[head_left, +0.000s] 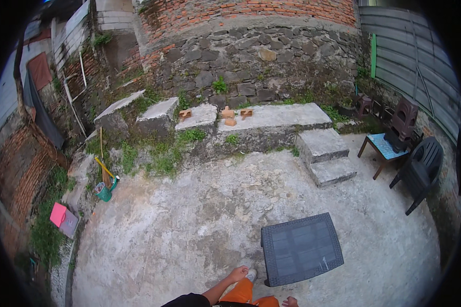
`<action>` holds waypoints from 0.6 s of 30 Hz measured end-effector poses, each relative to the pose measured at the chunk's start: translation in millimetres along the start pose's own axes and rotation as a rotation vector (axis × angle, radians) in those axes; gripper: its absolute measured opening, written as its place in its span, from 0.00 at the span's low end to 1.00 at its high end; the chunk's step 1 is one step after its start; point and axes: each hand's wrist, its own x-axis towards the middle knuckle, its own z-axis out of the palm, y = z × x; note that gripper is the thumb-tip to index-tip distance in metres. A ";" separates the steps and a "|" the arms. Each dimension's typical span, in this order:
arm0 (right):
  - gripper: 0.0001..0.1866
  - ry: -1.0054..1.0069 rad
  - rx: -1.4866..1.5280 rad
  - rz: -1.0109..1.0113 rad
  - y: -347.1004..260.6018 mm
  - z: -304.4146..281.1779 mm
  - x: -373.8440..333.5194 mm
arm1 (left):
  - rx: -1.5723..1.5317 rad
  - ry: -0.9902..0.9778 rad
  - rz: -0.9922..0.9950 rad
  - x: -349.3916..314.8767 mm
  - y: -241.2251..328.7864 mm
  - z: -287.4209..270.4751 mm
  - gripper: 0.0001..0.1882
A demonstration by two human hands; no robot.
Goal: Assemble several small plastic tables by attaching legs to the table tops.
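My left hand (237, 274) hangs above the concrete floor in front of my orange trousers, close to the left of the dark low table. Its fingers are loosely bent and somewhat apart, with nothing seen in them. At the lower edge, my right hand (290, 302) shows only in part; its fingers look apart and I see no object there. Neither hand touches the dark grey plastic table (302, 248), which has a woven-pattern rim and a bare top. One light shoe (251, 276) of mine shows beside the left hand.
Wooden pieces (229, 113) lie on the raised concrete ledge (287, 115) ahead, with steps (330, 158) on its right. A dark plastic chair (421, 171) and a small blue-topped table (387, 145) stand right. At left are a green bin (103, 192), a broom (106, 176) and a pink-lidded box (64, 220).
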 end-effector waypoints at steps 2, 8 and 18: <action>0.27 -0.020 -0.085 -0.002 -5.2 5.5 -30.7 | -0.076 0.029 -0.051 -9.6 3.0 4.1 0.17; 0.27 -0.052 -0.262 -0.027 -23.8 8.5 -80.6 | -0.169 0.098 -0.029 -30.9 21.7 20.8 0.15; 0.19 0.125 -0.083 -0.092 9.9 4.2 -68.9 | -0.177 -0.092 0.021 -41.3 38.6 48.2 0.15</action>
